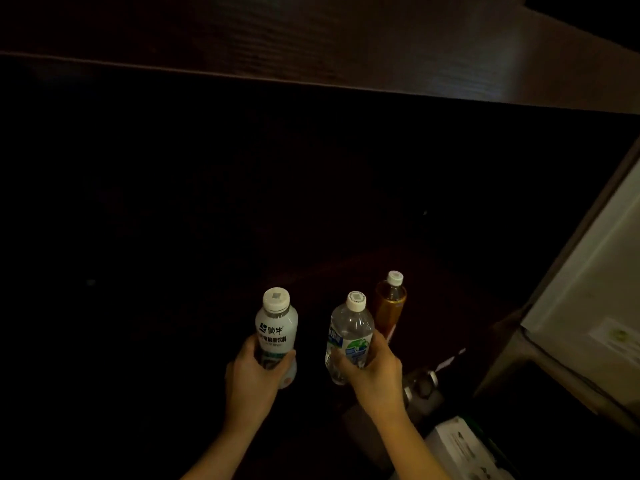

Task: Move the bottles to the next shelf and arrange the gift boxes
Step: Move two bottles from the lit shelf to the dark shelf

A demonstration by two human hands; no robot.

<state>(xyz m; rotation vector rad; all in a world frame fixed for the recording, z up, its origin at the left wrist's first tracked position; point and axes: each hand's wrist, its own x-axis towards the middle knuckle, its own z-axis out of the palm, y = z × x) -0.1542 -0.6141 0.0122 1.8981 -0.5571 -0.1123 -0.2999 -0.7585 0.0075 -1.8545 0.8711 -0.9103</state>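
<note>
My left hand (251, 379) grips the lower body of a white milk-drink bottle (277, 327) with a white cap, held upright in the dark shelf opening. A clear water bottle (349, 332) with a blue-green label and white cap is in my right hand (375, 372), also upright. Just behind and to the right of the water bottle stands an amber tea bottle (391, 304) with a white cap, on the dark shelf floor, untouched. A white gift box (460, 448) shows at the bottom right, partly cut off by the frame edge.
A dark wooden shelf board (346, 46) runs across overhead. A pale cabinet side panel (588, 306) closes off the right. A small glass or metal object (420, 388) sits low, behind my right wrist. The shelf interior to the left is too dark to read.
</note>
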